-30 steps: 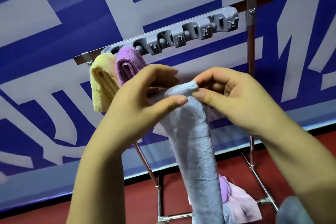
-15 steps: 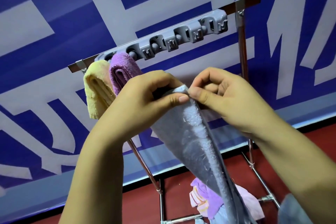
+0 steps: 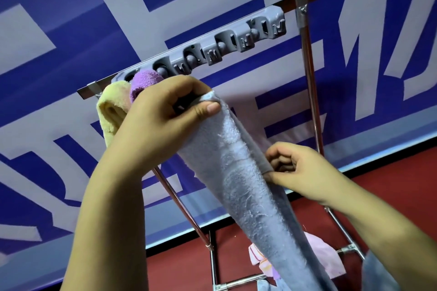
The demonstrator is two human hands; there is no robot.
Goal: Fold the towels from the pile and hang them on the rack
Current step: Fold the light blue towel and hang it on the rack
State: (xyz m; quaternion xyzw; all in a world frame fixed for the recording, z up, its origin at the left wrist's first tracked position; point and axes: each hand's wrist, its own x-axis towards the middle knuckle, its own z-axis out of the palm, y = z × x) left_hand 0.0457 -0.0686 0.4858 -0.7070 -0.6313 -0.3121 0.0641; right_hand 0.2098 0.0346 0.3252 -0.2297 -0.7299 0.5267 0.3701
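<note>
A long blue-grey towel hangs folded lengthwise in front of the rack. My left hand pinches its top end between thumb and fingers, just below the grey clip bar of the rack. My right hand is lower, its thumb and curled fingers pinching the towel's right edge. A yellow towel and a purple towel hang clipped at the bar's left end, partly hidden by my left hand. The pile of towels lies low at the rack's foot.
The rack's steel uprights and slanted leg stand before a blue and white banner wall. A red floor runs below. Several clips on the bar's middle and right hold nothing.
My right hand has slid down from the towel's top end to its right edge, lower down. My left hand keeps the top end and has lifted it closer to the clip bar.
</note>
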